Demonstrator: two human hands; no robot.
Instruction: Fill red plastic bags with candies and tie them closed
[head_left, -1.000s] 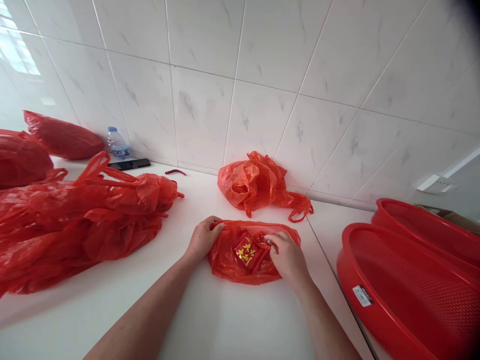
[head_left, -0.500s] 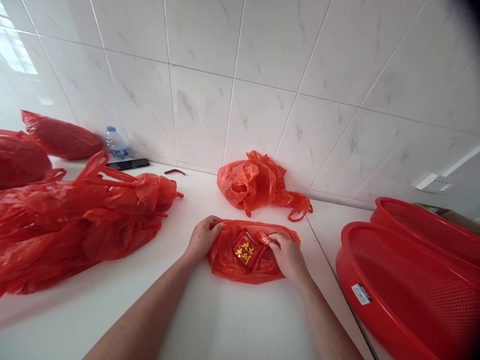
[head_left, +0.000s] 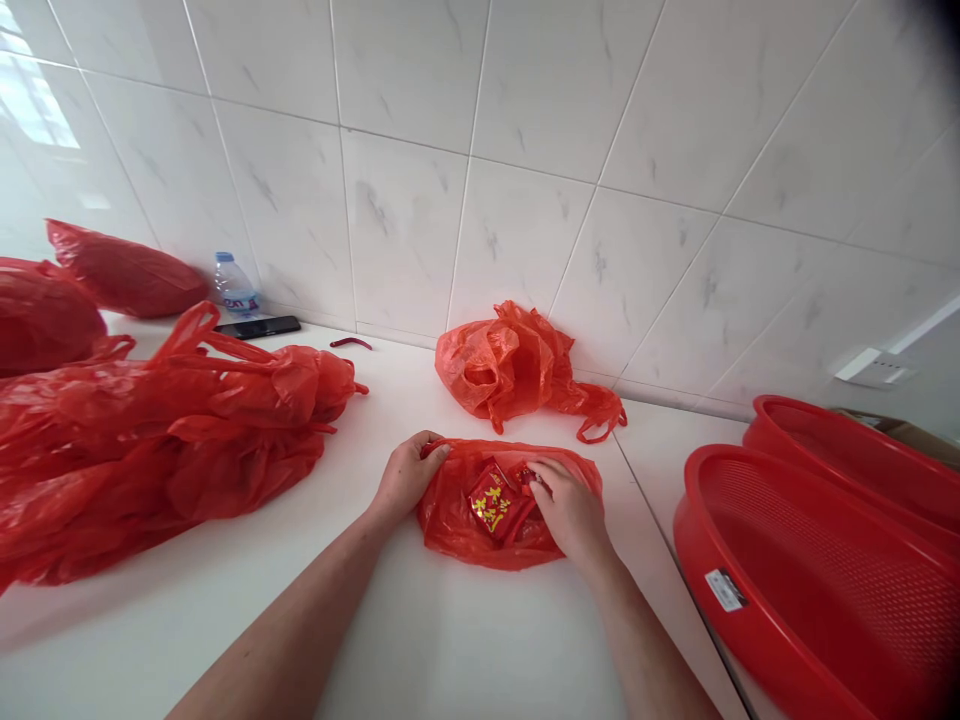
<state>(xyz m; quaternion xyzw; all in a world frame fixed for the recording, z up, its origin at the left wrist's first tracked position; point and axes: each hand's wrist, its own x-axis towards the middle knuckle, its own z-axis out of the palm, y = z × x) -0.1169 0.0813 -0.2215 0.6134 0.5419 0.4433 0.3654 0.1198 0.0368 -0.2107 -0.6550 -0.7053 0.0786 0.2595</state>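
Observation:
A thin red plastic bag [head_left: 465, 545] lies opened out on the white table in front of me. My left hand [head_left: 409, 475] pinches its left rim between thumb and fingers. Inside the bag rests a dark red packet [head_left: 493, 500] with yellow Chinese characters. My right hand [head_left: 568, 505] reaches into the right side of the bag, fingers closed on a small red packet [head_left: 526, 476], mostly covered by the fingertips. Just behind this bag sits another crumpled red plastic bag [head_left: 517, 365], touched by neither hand.
A large heap of red plastic bags [head_left: 172, 430] spreads over the left side. Behind it are a water bottle [head_left: 235, 285], a black phone [head_left: 259, 327] and a small dark red strip [head_left: 350, 343]. Red plastic baskets [head_left: 795, 560] stand at the right. A tiled wall [head_left: 405, 230] closes the back.
My right hand has shifted slightly, and its fingers now cover more of the small packet, whose white lettering showed before. My left hand stays at the bag's rim.

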